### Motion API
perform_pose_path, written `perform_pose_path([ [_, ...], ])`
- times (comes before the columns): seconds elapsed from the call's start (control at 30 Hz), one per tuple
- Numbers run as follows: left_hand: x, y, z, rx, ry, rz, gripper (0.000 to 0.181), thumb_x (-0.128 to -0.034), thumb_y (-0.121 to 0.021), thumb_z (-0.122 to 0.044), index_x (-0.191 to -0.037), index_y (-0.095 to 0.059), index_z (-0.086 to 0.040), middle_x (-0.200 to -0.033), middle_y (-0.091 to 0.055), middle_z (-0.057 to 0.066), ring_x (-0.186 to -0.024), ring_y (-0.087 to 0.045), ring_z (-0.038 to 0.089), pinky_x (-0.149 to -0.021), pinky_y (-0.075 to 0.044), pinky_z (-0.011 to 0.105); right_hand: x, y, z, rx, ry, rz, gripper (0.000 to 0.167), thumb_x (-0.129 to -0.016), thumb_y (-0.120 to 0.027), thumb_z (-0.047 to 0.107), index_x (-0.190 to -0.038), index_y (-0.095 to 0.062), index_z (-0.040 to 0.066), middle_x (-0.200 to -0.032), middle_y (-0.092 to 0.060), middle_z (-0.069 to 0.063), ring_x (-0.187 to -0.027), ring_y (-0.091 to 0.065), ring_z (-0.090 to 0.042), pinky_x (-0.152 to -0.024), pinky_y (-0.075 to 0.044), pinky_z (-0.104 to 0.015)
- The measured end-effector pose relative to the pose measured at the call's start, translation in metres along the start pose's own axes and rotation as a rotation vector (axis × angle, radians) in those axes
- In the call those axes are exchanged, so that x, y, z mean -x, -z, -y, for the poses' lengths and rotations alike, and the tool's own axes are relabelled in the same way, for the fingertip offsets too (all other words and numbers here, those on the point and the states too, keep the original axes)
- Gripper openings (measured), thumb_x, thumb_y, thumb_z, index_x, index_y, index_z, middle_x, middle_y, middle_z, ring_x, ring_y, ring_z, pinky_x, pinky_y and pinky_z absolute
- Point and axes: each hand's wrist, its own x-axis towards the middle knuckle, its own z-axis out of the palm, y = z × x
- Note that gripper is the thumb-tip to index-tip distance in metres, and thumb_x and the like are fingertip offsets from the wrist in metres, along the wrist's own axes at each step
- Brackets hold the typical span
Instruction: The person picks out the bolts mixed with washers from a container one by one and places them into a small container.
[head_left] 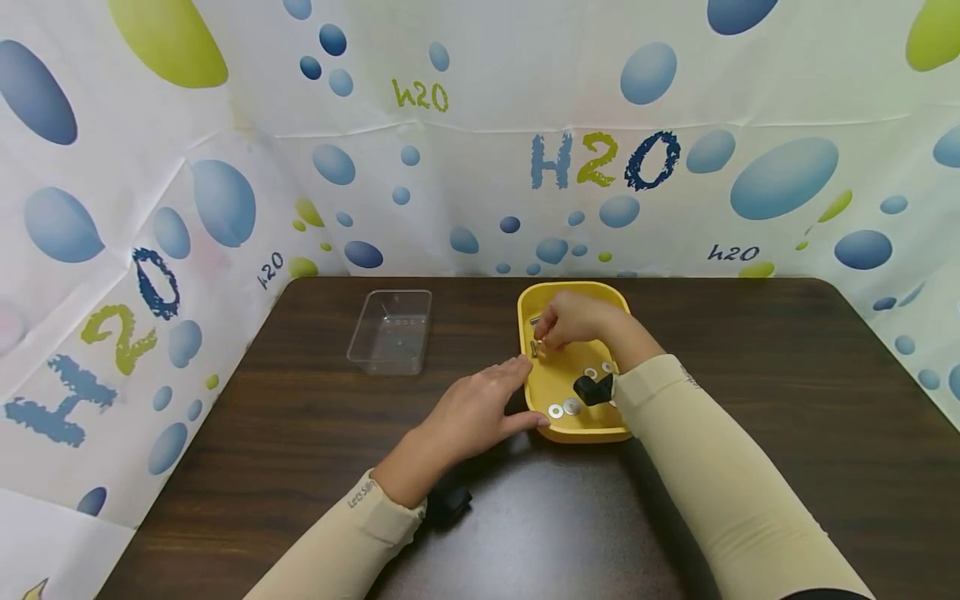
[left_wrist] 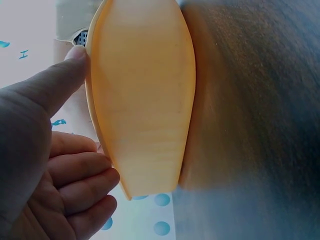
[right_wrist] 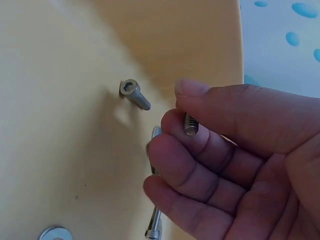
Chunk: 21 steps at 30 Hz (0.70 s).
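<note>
A yellow tray (head_left: 551,379) holds metal bolts and washers. My right hand (head_left: 581,321) is inside its upper left part. In the right wrist view that hand (right_wrist: 240,145) pinches a bolt (right_wrist: 190,125) between thumb and fingers; only its threaded end shows. Beside it a socket-head bolt (right_wrist: 135,94) lies on the tray floor, and more bolts are partly hidden behind the fingers. My left hand (head_left: 480,408) touches the tray's left rim with fingertips and thumb. The left wrist view shows this hand (left_wrist: 60,150) along the tray's outer wall (left_wrist: 142,100), fingers relaxed.
A transparent rectangular container (head_left: 392,337) stands on the dark wooden table (head_left: 750,375), left of the tray. Several washers (head_left: 572,407) lie in the tray's near part. A patterned curtain (head_left: 480,108) hangs behind the table and along its left side.
</note>
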Motion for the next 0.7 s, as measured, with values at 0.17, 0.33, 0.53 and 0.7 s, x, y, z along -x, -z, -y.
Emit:
perform_pose_path([
  [0.17,0.001,0.002,0.004,0.032,-0.003,0.003,0.074,-0.0918,-0.062,-0.055,-0.146,-0.047,-0.006,-0.15,-0.047,0.009,-0.136,-0.049,0.023,-0.108,-0.044,0.041,0.002,0.002,0.002,0.009,-0.014,-0.017,0.016,-0.086,-0.07,0.009,-0.1,-0.076,0.007,-0.091,-0.074,-0.002,-0.081,-0.064,-0.016,-0.079,-0.055,-0.029],
  [0.33,0.004,0.008,0.013,0.055,0.023,-0.028,0.067,-0.0938,-0.062,-0.048,-0.146,-0.048,-0.009,-0.15,-0.048,0.008,-0.136,-0.048,0.025,-0.11,-0.042,0.043,0.002,0.004,0.004,-0.029,-0.02,-0.051,0.02,-0.092,-0.066,0.016,-0.107,-0.075,0.006,-0.094,-0.073,-0.009,-0.081,-0.064,-0.018,-0.079,-0.056,-0.03],
  [0.53,0.011,0.02,0.036,0.059,0.091,-0.091,0.066,-0.094,-0.062,-0.049,-0.146,-0.049,-0.01,-0.153,-0.044,0.006,-0.141,-0.043,0.025,-0.112,-0.039,0.047,0.002,0.005,0.01,-0.102,0.039,-0.102,0.027,-0.097,-0.058,0.016,-0.117,-0.071,0.003,-0.088,-0.07,-0.016,-0.075,-0.064,-0.021,-0.075,-0.057,-0.03],
  [0.7,0.023,0.029,0.066,0.063,0.159,-0.166,0.068,-0.0941,-0.062,-0.048,-0.147,-0.047,-0.008,-0.156,-0.04,0.008,-0.143,-0.039,0.027,-0.112,-0.037,0.051,0.003,0.003,0.021,-0.165,0.103,-0.158,0.021,-0.097,-0.059,0.013,-0.114,-0.068,0.006,-0.086,-0.067,-0.017,-0.084,-0.063,-0.037,-0.078,-0.055,-0.04],
])
